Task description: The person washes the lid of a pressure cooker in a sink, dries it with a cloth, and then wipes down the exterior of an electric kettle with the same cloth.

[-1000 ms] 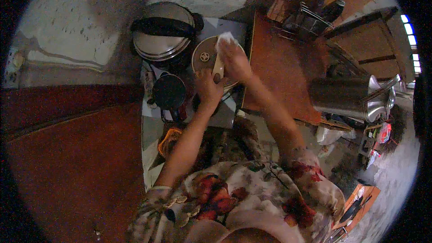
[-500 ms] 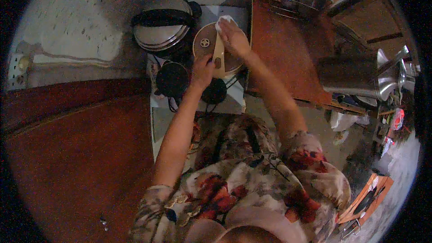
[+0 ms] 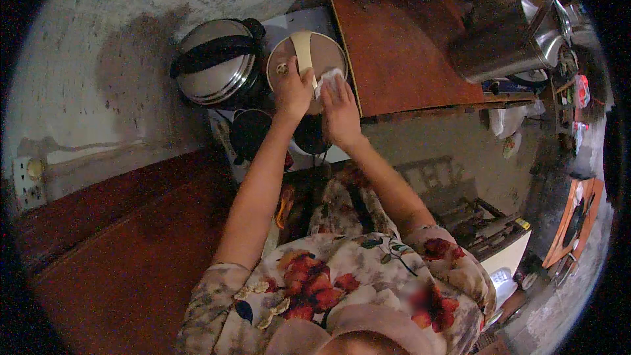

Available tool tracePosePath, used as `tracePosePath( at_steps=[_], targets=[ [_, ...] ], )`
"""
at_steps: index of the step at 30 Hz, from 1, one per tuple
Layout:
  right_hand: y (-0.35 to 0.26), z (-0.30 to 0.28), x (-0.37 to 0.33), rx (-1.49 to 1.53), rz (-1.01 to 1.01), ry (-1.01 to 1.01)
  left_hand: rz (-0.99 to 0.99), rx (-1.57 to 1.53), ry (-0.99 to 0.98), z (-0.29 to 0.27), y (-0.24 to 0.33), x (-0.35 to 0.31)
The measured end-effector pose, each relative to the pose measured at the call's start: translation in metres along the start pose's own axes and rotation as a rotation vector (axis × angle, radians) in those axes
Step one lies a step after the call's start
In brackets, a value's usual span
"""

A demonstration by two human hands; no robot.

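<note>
A round lid point(image 3: 328, 56) with a brownish top, a pale rim and a cream bar handle point(image 3: 302, 49) is tilted slightly under both of my hands. My left hand point(image 3: 294, 95) is closed at the handle's near end, its thumb lying along it. Against the lid's right part, my right hand point(image 3: 342, 113) presses a crumpled white cloth point(image 3: 330, 77), fingers stretched over it. A small round vent point(image 3: 282, 68) shows on the left of the lid. Whatever lies beneath the lid is hidden.
Left of the lid stands a steel-topped electric cooker point(image 3: 227, 69) with a black handle. Dark round vessels point(image 3: 251, 131) sit nearer me. A reddish-brown table point(image 3: 401, 59) adjoins on the right, with a tall metal container point(image 3: 506, 46) on it. A wall rises behind.
My right hand and the cloth have moved from the lid's far edge to its near right part. The lid has turned somewhat, its handle now leaning the other way. The whole view has shifted.
</note>
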State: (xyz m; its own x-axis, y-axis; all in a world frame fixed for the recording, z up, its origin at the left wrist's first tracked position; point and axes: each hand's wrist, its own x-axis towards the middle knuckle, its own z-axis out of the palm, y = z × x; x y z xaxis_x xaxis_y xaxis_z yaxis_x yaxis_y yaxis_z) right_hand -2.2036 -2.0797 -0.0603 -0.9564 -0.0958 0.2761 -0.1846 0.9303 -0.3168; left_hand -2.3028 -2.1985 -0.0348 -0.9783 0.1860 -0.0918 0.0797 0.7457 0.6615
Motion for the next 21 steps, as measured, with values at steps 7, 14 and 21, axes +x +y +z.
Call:
tracePosePath(
  at_steps=[7,14,21],
  targets=[
    [0.054,0.028,0.106,-0.093,-0.110,-0.093,0.110,0.031,0.008,-0.001,-0.002,0.015],
    [0.036,-0.013,0.038,-0.014,-0.353,-0.239,0.145,0.184,-0.040,-0.010,-0.016,0.009],
    [0.070,0.017,0.118,-0.052,-0.138,-0.226,0.196,0.251,-0.066,-0.011,-0.007,0.021]
  ],
)
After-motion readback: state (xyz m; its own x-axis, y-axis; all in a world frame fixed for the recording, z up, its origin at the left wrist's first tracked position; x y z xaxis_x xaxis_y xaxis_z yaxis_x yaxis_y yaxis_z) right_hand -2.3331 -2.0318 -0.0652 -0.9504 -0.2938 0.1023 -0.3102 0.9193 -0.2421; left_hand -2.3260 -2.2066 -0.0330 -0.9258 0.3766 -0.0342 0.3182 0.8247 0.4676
